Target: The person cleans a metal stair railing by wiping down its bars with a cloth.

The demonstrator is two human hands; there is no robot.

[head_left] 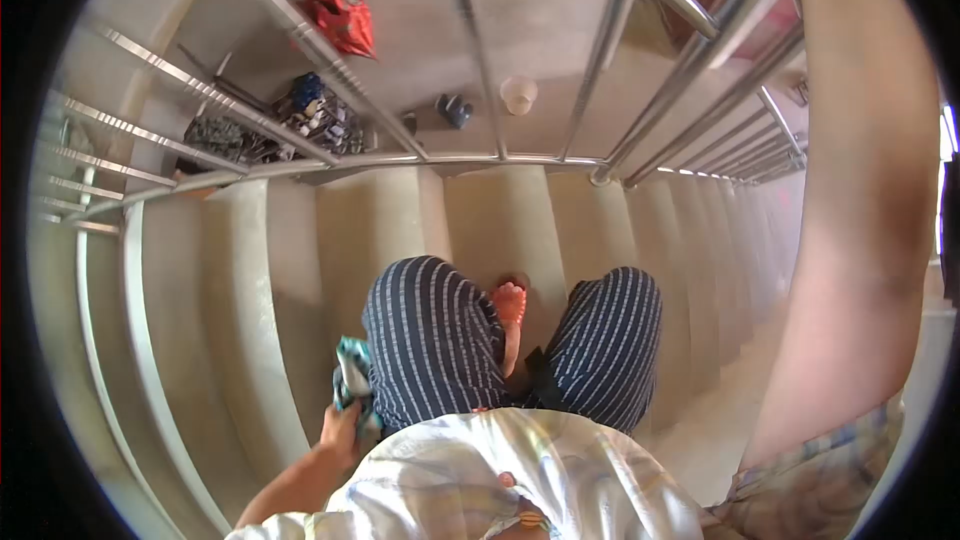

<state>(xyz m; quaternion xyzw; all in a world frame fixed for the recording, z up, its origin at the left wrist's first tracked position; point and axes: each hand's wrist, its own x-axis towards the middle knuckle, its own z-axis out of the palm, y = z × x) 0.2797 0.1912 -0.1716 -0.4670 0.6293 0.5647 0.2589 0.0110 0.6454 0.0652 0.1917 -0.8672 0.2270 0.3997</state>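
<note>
My left hand is closed around a crumpled teal and white cloth, low beside my left knee and over the stair steps. My right forearm reaches up along the right side, close to the metal railing, and its hand lies beyond the top of the picture. Striped dark trousers cover my bent knees, and a bare foot shows between them on a step.
Pale stair steps run across the view. A steel railing borders them. Below it are a red bag, a whitish bucket, a dark blue object and a heap of mixed items.
</note>
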